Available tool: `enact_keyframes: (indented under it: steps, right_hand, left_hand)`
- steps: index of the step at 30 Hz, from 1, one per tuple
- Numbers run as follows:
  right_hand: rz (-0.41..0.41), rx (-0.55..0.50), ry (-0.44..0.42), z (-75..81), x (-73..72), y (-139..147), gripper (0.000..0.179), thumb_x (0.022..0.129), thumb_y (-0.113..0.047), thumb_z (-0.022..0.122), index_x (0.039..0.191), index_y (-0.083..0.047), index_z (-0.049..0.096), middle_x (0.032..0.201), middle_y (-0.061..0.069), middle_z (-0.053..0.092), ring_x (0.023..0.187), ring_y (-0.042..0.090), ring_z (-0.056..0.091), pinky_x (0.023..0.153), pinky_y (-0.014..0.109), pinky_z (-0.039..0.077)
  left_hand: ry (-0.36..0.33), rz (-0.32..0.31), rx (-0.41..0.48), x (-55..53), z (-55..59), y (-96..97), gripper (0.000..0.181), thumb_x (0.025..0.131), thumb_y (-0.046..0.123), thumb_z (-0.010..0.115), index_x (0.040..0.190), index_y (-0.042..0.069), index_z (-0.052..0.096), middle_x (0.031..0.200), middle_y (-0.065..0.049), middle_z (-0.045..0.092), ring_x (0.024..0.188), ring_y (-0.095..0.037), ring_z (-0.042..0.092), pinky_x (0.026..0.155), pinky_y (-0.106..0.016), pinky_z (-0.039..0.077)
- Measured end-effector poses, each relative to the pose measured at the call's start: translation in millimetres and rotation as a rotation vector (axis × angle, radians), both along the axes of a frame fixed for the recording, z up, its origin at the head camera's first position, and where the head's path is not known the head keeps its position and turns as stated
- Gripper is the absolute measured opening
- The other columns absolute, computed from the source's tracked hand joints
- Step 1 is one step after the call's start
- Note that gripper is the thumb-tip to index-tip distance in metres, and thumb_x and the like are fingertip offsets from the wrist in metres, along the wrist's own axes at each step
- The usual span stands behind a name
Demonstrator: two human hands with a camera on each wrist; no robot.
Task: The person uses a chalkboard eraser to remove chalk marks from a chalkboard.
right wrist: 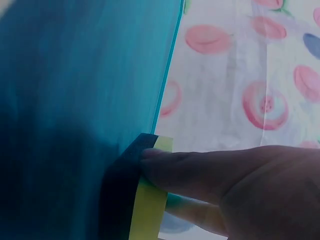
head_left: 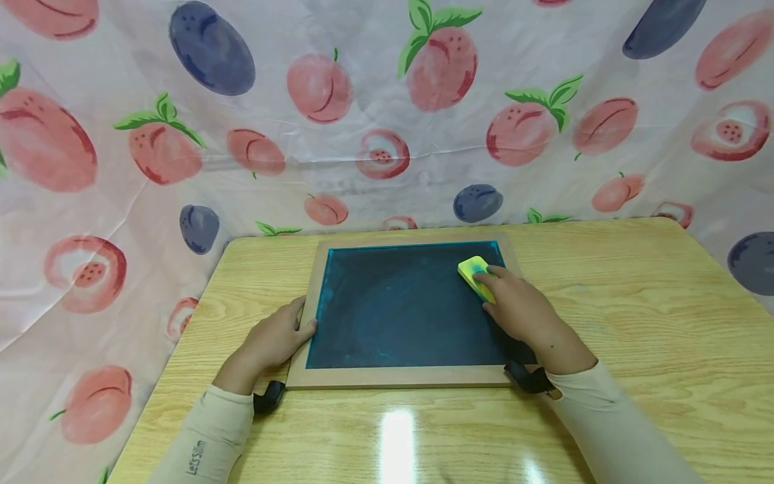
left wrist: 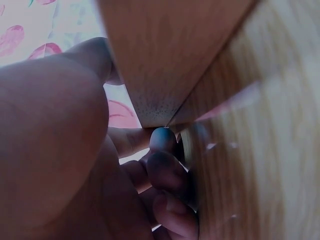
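A small chalkboard (head_left: 405,309) in a pale wooden frame (head_left: 399,376) lies on the table, with blue chalk haze along its edges. My right hand (head_left: 523,306) grips a yellow chalkboard eraser (head_left: 474,267) over the board's upper right part. In the right wrist view the thumb presses the side of the eraser (right wrist: 149,210), whose dark layer faces the board (right wrist: 90,100). At the left side of the frame, my left hand (head_left: 277,336) holds the edge, thumb on top. The left wrist view shows the fingertips (left wrist: 164,139) at the frame's lower edge, one tinted blue.
The wooden table (head_left: 635,323) extends on both sides of the board and in front of it. Behind it hangs a fruit-print cloth (head_left: 375,101), which also runs down the left side. Black straps (head_left: 269,398) sit at both wrists.
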State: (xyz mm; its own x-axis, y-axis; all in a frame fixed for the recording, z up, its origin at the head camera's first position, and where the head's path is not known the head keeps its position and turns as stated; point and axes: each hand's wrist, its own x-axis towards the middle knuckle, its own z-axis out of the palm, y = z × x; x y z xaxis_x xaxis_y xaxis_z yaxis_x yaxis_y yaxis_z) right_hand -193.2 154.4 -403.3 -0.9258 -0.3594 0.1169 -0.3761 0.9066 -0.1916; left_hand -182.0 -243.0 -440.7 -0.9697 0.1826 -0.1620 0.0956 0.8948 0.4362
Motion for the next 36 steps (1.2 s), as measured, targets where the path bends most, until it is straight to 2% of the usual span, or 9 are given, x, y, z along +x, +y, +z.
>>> enact_keyframes:
  steps: [5,11,18,22,23,26,29,32,36]
  right_hand:
    - [-0.032,0.006,-0.018,1.0,-1.6,2,0.049,0.083,-0.011,0.067,0.129,-0.003,0.052,0.133,0.025,0.045,0.116,0.043,0.050,0.089,0.053,0.045]
    - [-0.045,0.009,-0.020,1.0,-1.9,1,0.049,0.082,-0.010,0.067,0.129,-0.003,0.052,0.133,0.025,0.046,0.117,0.043,0.049,0.089,0.052,0.044]
    - [0.024,0.029,0.033,-2.7,2.2,-9,0.050,0.081,-0.011,0.069,0.128,-0.003,0.052,0.132,0.025,0.047,0.109,0.041,0.056,0.085,0.049,0.048]
    - [0.095,0.044,0.078,-3.8,15.9,-29,0.050,0.082,-0.012,0.069,0.129,-0.008,0.053,0.133,0.022,0.048,0.102,0.037,0.060,0.080,0.046,0.051]
    - [0.112,0.048,0.084,-4.1,20.5,-36,0.050,0.082,-0.013,0.068,0.130,-0.010,0.053,0.134,0.021,0.047,0.102,0.037,0.060,0.079,0.045,0.051]
    - [0.155,0.078,0.087,-4.7,35.4,-55,0.050,0.084,-0.015,0.067,0.132,-0.015,0.052,0.137,0.017,0.045,0.099,0.036,0.061,0.077,0.044,0.052]
    - [0.209,0.109,0.083,-5.8,49.5,-72,0.051,0.085,-0.017,0.065,0.134,-0.019,0.050,0.139,0.014,0.044,0.097,0.034,0.061,0.076,0.043,0.052]
    - [0.263,0.127,0.082,-6.3,60.4,-84,0.052,0.086,-0.015,0.064,0.135,-0.021,0.049,0.140,0.012,0.044,0.098,0.033,0.061,0.077,0.043,0.052]
    - [0.285,0.143,0.076,-6.4,66.9,-92,0.053,0.086,-0.011,0.063,0.135,-0.022,0.048,0.141,0.011,0.043,0.102,0.033,0.059,0.079,0.044,0.052]
  left_hand:
    - [-0.001,0.005,0.016,-0.7,0.6,0.5,0.060,0.093,0.041,0.044,0.145,0.016,0.028,0.130,-0.004,0.051,0.099,-0.021,0.055,0.081,-0.042,0.045]
    - [0.002,0.002,0.008,-1.8,-0.3,-0.1,0.061,0.093,0.042,0.044,0.145,0.017,0.027,0.131,-0.006,0.051,0.101,-0.021,0.055,0.082,-0.043,0.045]
    - [0.010,-0.001,0.006,-2.1,-0.2,0.3,0.063,0.093,0.044,0.044,0.146,0.017,0.025,0.134,-0.008,0.049,0.108,-0.024,0.055,0.085,-0.047,0.044]
    - [0.009,0.004,-0.008,-1.4,0.2,0.0,0.065,0.093,0.044,0.045,0.146,0.015,0.025,0.136,-0.009,0.047,0.108,-0.025,0.055,0.086,-0.047,0.044]
    - [0.009,0.004,-0.009,-1.6,0.0,0.0,0.064,0.093,0.044,0.045,0.146,0.015,0.025,0.133,-0.009,0.050,0.104,-0.024,0.057,0.083,-0.046,0.045]
    - [0.006,0.006,-0.004,-2.2,0.0,1.0,0.061,0.093,0.043,0.046,0.145,0.016,0.027,0.114,-0.007,0.060,0.086,-0.017,0.060,0.073,-0.039,0.047]
    - [-0.003,0.004,0.017,-3.4,-0.2,1.7,0.058,0.094,0.041,0.046,0.144,0.019,0.029,0.093,-0.003,0.061,0.066,-0.011,0.056,0.062,-0.031,0.044]
    - [-0.009,0.008,0.024,-3.8,-0.5,1.8,0.056,0.094,0.040,0.046,0.144,0.020,0.029,0.088,-0.001,0.060,0.063,-0.009,0.055,0.060,-0.029,0.043]
    - [-0.012,0.014,0.011,-2.6,0.1,2.2,0.058,0.094,0.041,0.046,0.144,0.020,0.028,0.091,-0.003,0.061,0.065,-0.011,0.056,0.061,-0.031,0.043]
